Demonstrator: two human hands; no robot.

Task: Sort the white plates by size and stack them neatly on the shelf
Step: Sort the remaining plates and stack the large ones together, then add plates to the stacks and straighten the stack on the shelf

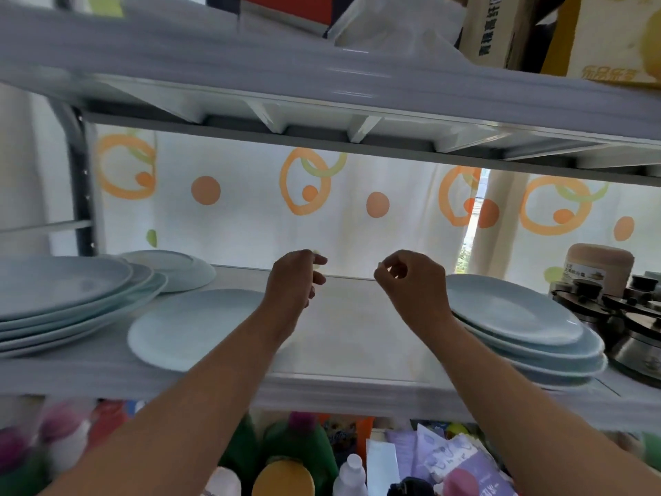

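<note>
On the shelf (pixel 357 334) I see 4 lots: a big stack (pixel 64 291) far left, a small plate (pixel 171 266) behind it, 1 loose plate (pixel 193 327) in front, and a second stack (pixel 511 313) on the right. They look glazed, stiff, slick and breakable, and heavy once stacked, so I'd take each by opposite rims. My left hand (pixel 293 281) and right hand (pixel 411 284) hover apart over the bare middle, fingers loosely curled, on no plate. Pots (pixel 636 334) crowd the second stack.

Both my arms reach forward; left hand (pixel 293 281) and right hand (pixel 411 285) apart, fingers loosely curled, empty.
</note>
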